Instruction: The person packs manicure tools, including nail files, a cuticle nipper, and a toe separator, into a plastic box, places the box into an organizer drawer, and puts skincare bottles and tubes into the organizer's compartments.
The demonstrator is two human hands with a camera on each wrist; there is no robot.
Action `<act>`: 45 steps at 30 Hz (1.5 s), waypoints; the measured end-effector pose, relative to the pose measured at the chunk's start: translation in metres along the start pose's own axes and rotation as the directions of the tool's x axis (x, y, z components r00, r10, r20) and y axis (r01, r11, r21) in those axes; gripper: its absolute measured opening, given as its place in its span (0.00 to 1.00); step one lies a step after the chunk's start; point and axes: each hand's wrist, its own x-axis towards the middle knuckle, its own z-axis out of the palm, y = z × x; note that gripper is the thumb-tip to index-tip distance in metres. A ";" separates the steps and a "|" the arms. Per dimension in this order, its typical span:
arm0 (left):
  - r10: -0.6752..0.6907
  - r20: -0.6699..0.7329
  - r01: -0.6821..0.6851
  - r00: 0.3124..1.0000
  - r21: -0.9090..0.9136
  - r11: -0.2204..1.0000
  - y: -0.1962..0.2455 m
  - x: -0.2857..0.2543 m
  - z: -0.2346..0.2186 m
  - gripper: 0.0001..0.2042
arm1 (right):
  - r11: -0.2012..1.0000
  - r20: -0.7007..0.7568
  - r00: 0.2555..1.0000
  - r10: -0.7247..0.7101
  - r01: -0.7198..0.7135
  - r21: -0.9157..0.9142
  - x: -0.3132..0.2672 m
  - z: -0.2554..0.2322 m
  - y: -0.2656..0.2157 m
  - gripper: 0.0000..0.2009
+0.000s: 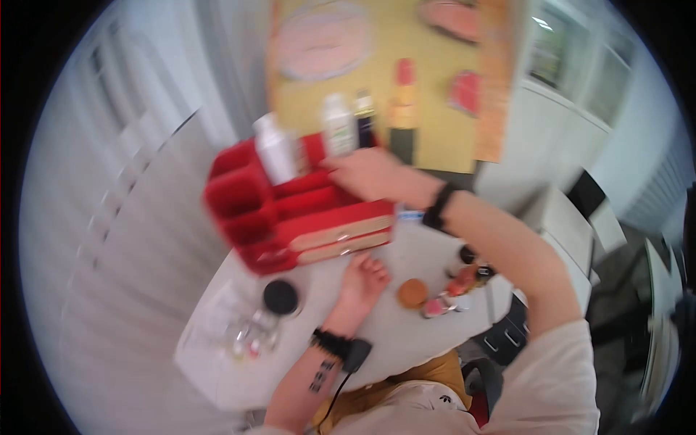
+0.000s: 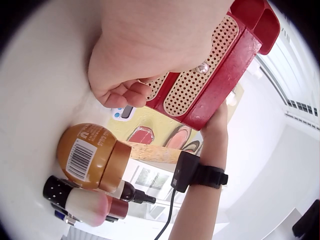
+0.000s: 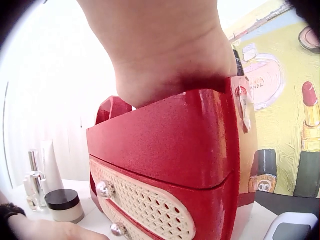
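A red makeup organizer [image 1: 246,192] with two woven-front drawers stands at the back of the table. My right hand [image 1: 366,174] reaches into its top from the right; in the right wrist view the organizer's wall hides the fingers. Just beyond that hand stand a white bottle [image 1: 338,125] and a dark bottle with a pale cap [image 1: 365,123]. I cannot tell whether the fingers hold anything. Another white bottle [image 1: 275,151] is in the organizer further left. My left hand [image 1: 362,281] rests on the table before the drawers, its fingers [image 2: 131,95] loosely curled and holding nothing.
Right of my left hand are an orange-brown jar [image 2: 87,155], a makeup brush [image 2: 87,205] and several small cosmetics. A black-lidded jar [image 3: 64,205], a white tube [image 3: 51,165] and small glass bottles stand left. A makeup painting [image 1: 442,138] rises behind the organizer.
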 end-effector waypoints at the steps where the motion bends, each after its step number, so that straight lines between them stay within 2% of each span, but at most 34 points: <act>1: -0.005 0.049 0.006 0.999 -0.006 1.000 -0.001 0.005 -0.008 0.16 | 1.000 0.029 0.999 0.025 -0.026 0.013 0.001 -0.004 -0.003 0.19; 2: -0.015 0.105 0.016 0.994 -0.010 1.000 -0.002 0.012 -0.016 0.16 | 0.998 -0.009 0.999 0.031 -0.031 0.048 0.004 0.003 0.003 0.19; 3: -0.003 0.095 0.003 0.995 0.000 1.000 -0.003 0.012 -0.016 0.16 | 0.998 0.027 0.999 0.047 -0.048 0.035 0.007 0.001 0.003 0.19; 4: -0.006 0.089 0.004 0.996 0.016 1.000 -0.004 0.010 -0.015 0.16 | 0.997 -0.010 1.000 -0.002 0.003 0.080 0.008 0.001 0.005 0.18; 6: 0.006 0.055 -0.005 0.998 -0.010 1.000 -0.003 0.007 -0.012 0.16 | 1.000 0.039 0.999 0.023 -0.023 -0.009 0.009 -0.009 -0.001 0.17; 7: -0.023 0.052 0.023 0.998 -0.011 1.000 -0.002 0.008 -0.010 0.15 | 0.994 -0.130 0.986 -0.106 0.104 -0.027 0.008 -0.007 0.000 0.13; 8: -0.013 0.043 0.014 0.999 -0.031 0.999 -0.002 0.008 -0.009 0.15 | 0.993 -0.113 0.986 -0.121 0.120 -0.019 0.008 -0.011 -0.010 0.13; 10: -0.022 0.042 0.022 0.999 -0.008 1.000 -0.003 0.007 -0.009 0.15 | 0.978 -0.223 0.968 -0.113 0.069 -0.196 0.004 -0.032 -0.035 0.08; 12: -0.014 0.046 0.015 0.999 -0.015 1.000 -0.003 0.009 -0.011 0.17 | 0.986 -0.155 0.982 -0.106 0.083 -0.146 -0.001 -0.048 -0.072 0.07; 14: -0.041 0.076 0.044 0.996 -0.037 0.998 -0.005 0.011 -0.013 0.13 | 0.992 -0.085 0.993 -0.088 0.080 -0.097 -0.009 -0.044 -0.102 0.06; 16: 0.011 0.106 -0.008 0.994 -0.030 1.000 -0.010 0.012 -0.016 0.10 | 0.891 0.070 0.915 -0.396 0.402 -0.212 -0.017 -0.036 -0.124 0.05; 18: 0.067 0.142 -0.066 0.988 -0.015 0.998 -0.009 0.011 -0.019 0.08 | 0.837 0.029 0.842 -0.539 0.540 -0.089 -0.023 -0.025 -0.142 0.04; 19: 0.100 0.138 -0.101 0.985 0.000 0.995 -0.004 0.002 -0.028 0.08 | 0.834 0.028 0.839 -0.544 0.544 -0.089 -0.021 -0.022 -0.153 0.04; 21: 0.156 0.140 -0.163 0.978 0.042 0.986 -0.002 -0.004 -0.033 0.09 | 0.856 0.028 0.856 -0.516 0.515 0.044 -0.015 -0.018 -0.176 0.06; 22: 0.175 0.147 -0.187 0.974 0.070 0.980 -0.003 -0.001 -0.031 0.09 | 0.862 0.020 0.862 -0.507 0.506 0.035 -0.010 -0.015 -0.186 0.06; 24: 0.191 0.180 -0.216 0.965 0.135 0.967 -0.011 0.008 -0.021 0.09 | 0.872 -0.113 0.887 -0.447 0.460 0.166 0.004 -0.009 -0.200 0.10; 26: 0.189 0.224 -0.236 0.956 0.204 0.950 -0.003 0.000 -0.034 0.10 | 0.853 -0.044 0.884 -0.466 0.461 0.244 0.020 -0.001 -0.206 0.16; 28: 0.188 0.268 -0.261 0.945 0.270 0.927 -0.011 0.003 -0.034 0.10 | 0.818 -0.051 0.863 -0.502 0.493 0.296 0.032 0.016 -0.211 0.16; 30: 0.192 0.306 -0.291 0.932 0.323 0.900 -0.007 0.000 -0.036 0.11 | 0.831 0.040 0.856 -0.515 0.487 0.267 0.041 0.025 -0.219 0.13; 31: 0.194 0.322 -0.306 0.927 0.345 0.887 -0.008 -0.002 -0.039 0.11 | 0.844 0.033 0.869 -0.494 0.470 0.258 0.045 0.032 -0.221 0.13; 33: 0.200 0.354 -0.337 0.914 0.384 0.859 -0.008 -0.002 -0.040 0.11 | 0.822 0.093 0.838 -0.538 0.496 0.279 0.051 0.042 -0.224 0.07; 36: 0.205 0.405 -0.386 0.891 0.436 0.813 -0.009 -0.007 -0.046 0.12 | 0.841 0.113 0.863 -0.492 0.437 0.319 0.050 0.044 -0.226 0.06; 40: 0.224 0.478 -0.468 0.850 0.486 0.739 -0.006 -0.015 -0.055 0.13 | 0.811 0.055 0.873 -0.484 0.424 0.404 0.050 0.054 -0.224 0.04; 45: 0.233 0.550 -0.547 0.802 0.519 0.656 -0.007 0.008 -0.033 0.14 | 0.823 0.067 0.895 -0.440 0.373 0.427 0.048 0.053 -0.223 0.02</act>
